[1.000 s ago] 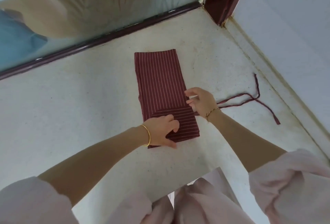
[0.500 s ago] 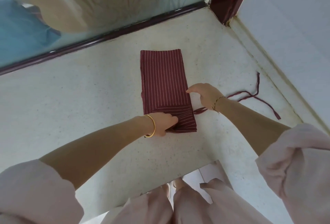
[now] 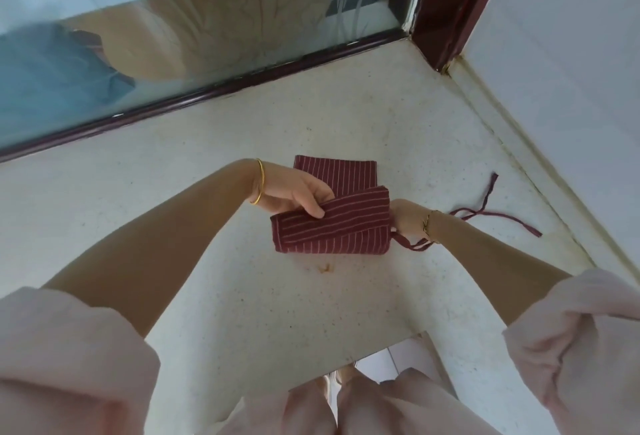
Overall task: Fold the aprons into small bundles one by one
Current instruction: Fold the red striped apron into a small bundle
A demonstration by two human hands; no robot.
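Two hands on maroon pinstriped cloth apron (image 3: 332,226), mid-counter on speckled white countertop (image 3: 242,296). Left hand (image 3: 294,193) pinches raised flap, likely rolling bundle tighter; right hand (image 3: 403,218) grips opposite end, fingers hidden. Maroon tie strings (image 3: 485,212) trail right.

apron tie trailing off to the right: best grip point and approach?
Probably the run of the tie strap just right of the right hand, pinched from above. There it lies flat on the counter with bare surface around it. Further right it crosses over itself, so a pinch may catch both strands.
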